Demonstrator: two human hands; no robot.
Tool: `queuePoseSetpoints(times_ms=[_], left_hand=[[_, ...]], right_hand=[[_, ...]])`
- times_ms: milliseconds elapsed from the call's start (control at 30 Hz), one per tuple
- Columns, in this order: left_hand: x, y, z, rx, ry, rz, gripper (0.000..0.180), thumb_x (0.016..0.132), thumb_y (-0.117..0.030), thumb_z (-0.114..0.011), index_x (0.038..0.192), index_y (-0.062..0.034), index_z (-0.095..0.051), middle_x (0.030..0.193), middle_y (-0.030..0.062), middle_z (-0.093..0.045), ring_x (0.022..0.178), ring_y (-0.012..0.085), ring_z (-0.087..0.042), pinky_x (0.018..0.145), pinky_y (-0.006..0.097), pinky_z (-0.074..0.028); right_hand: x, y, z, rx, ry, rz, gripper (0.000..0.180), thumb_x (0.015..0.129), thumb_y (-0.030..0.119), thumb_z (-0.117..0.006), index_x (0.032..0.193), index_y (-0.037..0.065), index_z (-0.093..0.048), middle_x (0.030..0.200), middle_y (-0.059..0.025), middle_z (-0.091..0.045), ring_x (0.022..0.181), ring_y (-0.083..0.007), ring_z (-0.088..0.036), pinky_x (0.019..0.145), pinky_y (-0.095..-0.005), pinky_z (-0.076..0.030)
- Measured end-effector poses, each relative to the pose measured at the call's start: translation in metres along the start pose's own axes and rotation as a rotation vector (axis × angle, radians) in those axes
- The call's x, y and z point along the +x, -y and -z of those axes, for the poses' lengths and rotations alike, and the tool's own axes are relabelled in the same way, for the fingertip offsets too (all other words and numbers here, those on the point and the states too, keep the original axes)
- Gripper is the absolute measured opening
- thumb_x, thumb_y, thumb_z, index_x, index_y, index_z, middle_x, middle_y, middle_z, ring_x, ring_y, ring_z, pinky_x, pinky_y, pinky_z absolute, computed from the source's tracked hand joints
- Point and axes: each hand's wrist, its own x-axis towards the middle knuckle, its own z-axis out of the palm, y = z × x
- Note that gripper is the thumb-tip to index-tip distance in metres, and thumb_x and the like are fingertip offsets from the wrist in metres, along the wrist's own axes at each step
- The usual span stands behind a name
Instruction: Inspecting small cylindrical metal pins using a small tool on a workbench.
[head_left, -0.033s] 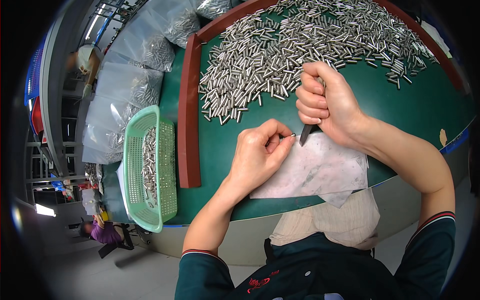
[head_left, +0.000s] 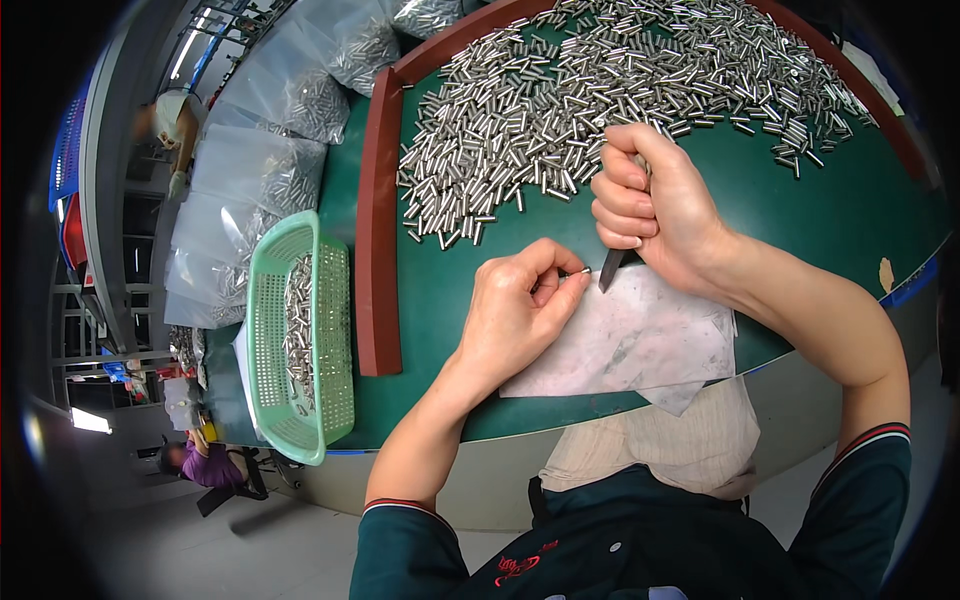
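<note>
Between thumb and forefinger, my left hand (head_left: 525, 305) pinches a small silvery metal pin (head_left: 586, 269), only its end showing. My right hand (head_left: 655, 210) is closed in a fist around a dark, flat, knife-like tool (head_left: 610, 270). Its narrow blade points down, its tip just right of the pin; a gap shows between them. The grip covers the rest of the tool. Under both hands lies a stained whitish cloth (head_left: 640, 345) on the green tabletop (head_left: 700, 170). Beyond them spreads a large heap of short metal pins (head_left: 530, 120).
A dark red wooden rail (head_left: 379, 250) borders the heap on the left. Beside it stands a light green perforated basket (head_left: 335, 400) holding pins. Clear plastic bags (head_left: 240, 165) of pins line the far left. Two people (head_left: 205, 465) are in the left background.
</note>
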Motion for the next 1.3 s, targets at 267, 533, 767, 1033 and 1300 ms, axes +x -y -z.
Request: queuePoseSetpoints(times_ms=[267, 533, 767, 1033, 1300], left_hand=[[0.0, 0.001, 0.001, -0.129, -0.029, 0.015, 0.007, 0.075, -0.004, -0.061, 0.077, 0.0012, -0.057, 0.053, -0.0039, -0.041, 0.049, 0.0031, -0.035, 0.044, 0.02, -0.029], [0.006, 0.008, 0.013, -0.997, 0.161, 0.269, 0.012, 0.09, -0.017, -0.047, 0.09, -0.0052, -0.047, 0.062, -0.0047, -0.037, 0.05, 0.0034, -0.027, 0.045, 0.018, -0.023], [0.007, 0.004, 0.01, -0.906, 0.205, 0.291, 0.012, 0.091, -0.017, -0.046, 0.089, -0.0051, -0.044, 0.06, -0.004, -0.038, 0.051, 0.0025, -0.029, 0.045, 0.017, -0.022], [0.007, 0.002, 0.012, -0.889, 0.217, 0.31, 0.011, 0.091, -0.016, -0.045, 0.09, -0.0053, -0.045, 0.063, -0.0022, -0.045, 0.053, 0.0022, -0.032, 0.046, 0.017, -0.025], [0.006, 0.002, 0.009, -0.87, 0.223, 0.3, 0.013, 0.091, -0.017, -0.045, 0.09, -0.0039, -0.046, 0.063, -0.0017, -0.047, 0.055, 0.0026, -0.037, 0.049, 0.016, -0.029]], right_hand=[[-0.002, 0.0, -0.001, -0.018, 0.031, 0.006, 0.036, 0.085, 0.028, -0.036, 0.054, 0.015, -0.025, 0.042, 0.0046, -0.022, 0.038, -0.0077, -0.016, 0.039, -0.0247, -0.019], [-0.005, -0.004, -0.002, -0.269, 0.251, 0.318, 0.041, 0.088, 0.027, -0.037, 0.051, 0.011, -0.029, 0.043, 0.0034, -0.028, 0.04, -0.0054, -0.021, 0.038, -0.0226, -0.02], [-0.005, -0.007, 0.0, -0.238, 0.274, 0.399, 0.041, 0.088, 0.026, -0.037, 0.051, 0.01, -0.03, 0.045, 0.0039, -0.028, 0.042, -0.0051, -0.021, 0.039, -0.0226, -0.019], [-0.006, -0.008, -0.003, -0.357, 0.263, 0.414, 0.041, 0.09, 0.025, -0.031, 0.051, 0.011, -0.027, 0.043, 0.0023, -0.027, 0.041, -0.0066, -0.019, 0.04, -0.0238, -0.017], [-0.002, -0.012, 0.001, -0.362, 0.271, 0.494, 0.041, 0.09, 0.025, -0.031, 0.051, 0.011, -0.028, 0.043, 0.0023, -0.027, 0.041, -0.0069, -0.019, 0.04, -0.0236, -0.018]])
